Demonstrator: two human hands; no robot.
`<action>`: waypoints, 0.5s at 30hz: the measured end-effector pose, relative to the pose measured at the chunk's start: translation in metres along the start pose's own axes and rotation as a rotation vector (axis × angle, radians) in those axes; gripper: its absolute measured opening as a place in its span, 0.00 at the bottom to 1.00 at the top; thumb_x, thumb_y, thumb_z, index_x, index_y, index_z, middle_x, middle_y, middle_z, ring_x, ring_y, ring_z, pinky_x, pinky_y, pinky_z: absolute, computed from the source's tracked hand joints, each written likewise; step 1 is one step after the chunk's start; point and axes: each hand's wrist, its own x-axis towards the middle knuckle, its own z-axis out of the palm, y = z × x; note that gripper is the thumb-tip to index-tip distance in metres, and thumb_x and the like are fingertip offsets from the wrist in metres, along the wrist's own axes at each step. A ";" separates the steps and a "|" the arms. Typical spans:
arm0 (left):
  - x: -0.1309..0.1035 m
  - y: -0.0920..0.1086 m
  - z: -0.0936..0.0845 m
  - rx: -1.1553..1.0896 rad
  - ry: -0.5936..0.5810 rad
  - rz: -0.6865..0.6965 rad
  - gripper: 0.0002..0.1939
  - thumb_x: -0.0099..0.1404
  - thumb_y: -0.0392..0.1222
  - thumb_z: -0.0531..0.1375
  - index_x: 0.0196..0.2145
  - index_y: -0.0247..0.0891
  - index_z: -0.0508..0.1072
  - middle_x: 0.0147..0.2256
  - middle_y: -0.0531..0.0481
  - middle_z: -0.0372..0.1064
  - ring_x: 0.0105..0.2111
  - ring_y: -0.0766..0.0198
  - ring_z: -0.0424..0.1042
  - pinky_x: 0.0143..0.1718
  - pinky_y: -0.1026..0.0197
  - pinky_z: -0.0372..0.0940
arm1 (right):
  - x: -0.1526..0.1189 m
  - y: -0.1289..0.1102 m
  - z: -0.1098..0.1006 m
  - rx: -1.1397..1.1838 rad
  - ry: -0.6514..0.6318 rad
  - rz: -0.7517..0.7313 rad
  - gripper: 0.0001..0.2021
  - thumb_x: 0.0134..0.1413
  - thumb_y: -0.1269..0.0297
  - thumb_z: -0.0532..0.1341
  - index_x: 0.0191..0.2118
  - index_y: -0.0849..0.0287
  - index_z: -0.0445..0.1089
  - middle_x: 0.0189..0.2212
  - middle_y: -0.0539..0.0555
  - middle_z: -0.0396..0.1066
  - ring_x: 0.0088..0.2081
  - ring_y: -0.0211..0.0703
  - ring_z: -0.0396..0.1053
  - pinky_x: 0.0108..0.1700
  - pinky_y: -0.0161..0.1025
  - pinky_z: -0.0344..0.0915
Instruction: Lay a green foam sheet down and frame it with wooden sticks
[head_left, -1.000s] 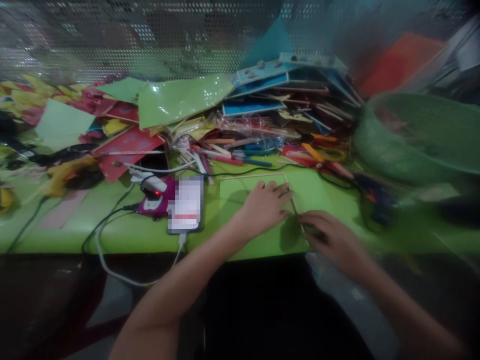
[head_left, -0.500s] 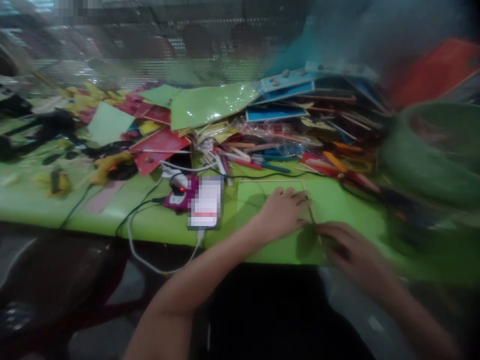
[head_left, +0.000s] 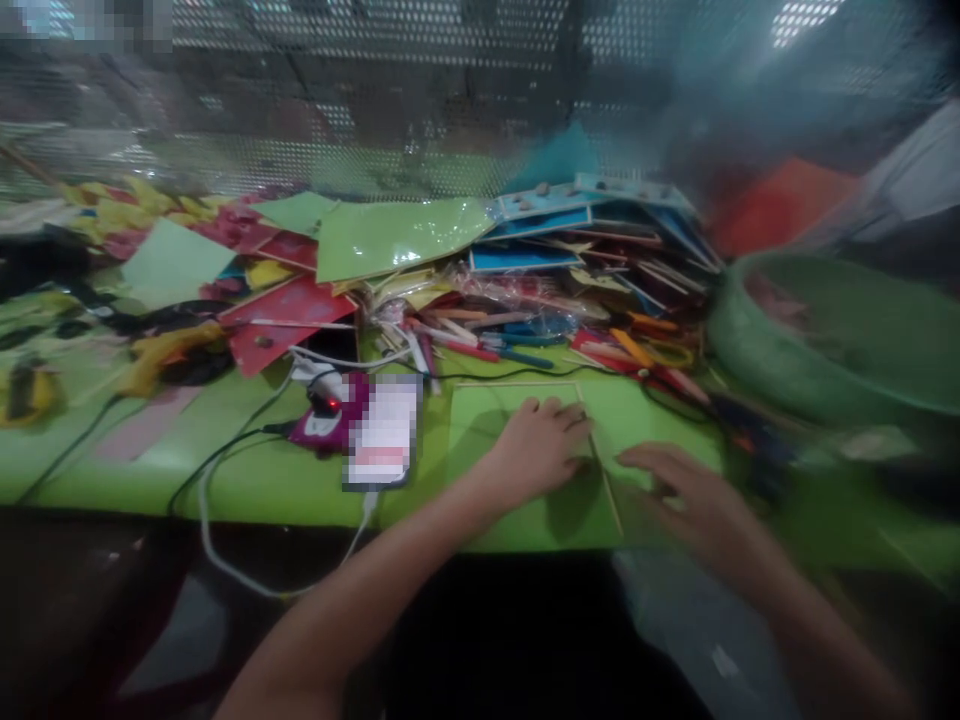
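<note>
My left hand (head_left: 538, 448) lies flat, palm down, on a green sheet (head_left: 487, 420) at the near edge of the green table (head_left: 225, 470). Thin wooden sticks (head_left: 606, 478) run along the sheet's top and right edges. My right hand (head_left: 686, 500) hovers or rests just right of the right-hand stick, fingers spread and blurred; it holds nothing that I can make out.
A phone (head_left: 382, 432) on a purple device (head_left: 326, 425) with cables lies left of the sheet. Behind are piled coloured sheets (head_left: 390, 235), craft sticks and pens (head_left: 480, 335). A green basin (head_left: 832, 335) stands at the right, a yellow tool (head_left: 161, 350) at the left.
My right hand has drawn back from the stick's edge and its fingers have opened out. My left hand stays pressed on the sheet. The camera has shifted.
</note>
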 end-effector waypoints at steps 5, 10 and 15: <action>0.001 0.000 0.000 -0.017 -0.006 0.003 0.26 0.72 0.45 0.58 0.66 0.39 0.66 0.68 0.47 0.63 0.55 0.51 0.66 0.52 0.49 0.60 | 0.027 0.019 -0.040 -0.142 0.104 0.004 0.12 0.67 0.57 0.59 0.48 0.53 0.77 0.48 0.58 0.79 0.47 0.52 0.78 0.49 0.46 0.73; 0.002 0.000 0.004 0.006 0.007 0.009 0.26 0.71 0.49 0.60 0.63 0.38 0.69 0.65 0.43 0.68 0.53 0.50 0.68 0.48 0.49 0.61 | 0.069 0.042 -0.060 -0.251 0.079 -0.008 0.14 0.66 0.56 0.57 0.46 0.54 0.78 0.46 0.57 0.80 0.46 0.52 0.78 0.50 0.47 0.71; 0.001 -0.002 0.010 0.005 0.051 0.022 0.24 0.70 0.52 0.60 0.59 0.39 0.72 0.63 0.44 0.70 0.52 0.50 0.69 0.49 0.48 0.61 | 0.116 0.057 -0.055 -0.427 -0.041 0.046 0.16 0.65 0.60 0.56 0.47 0.57 0.79 0.47 0.59 0.79 0.47 0.53 0.77 0.50 0.46 0.70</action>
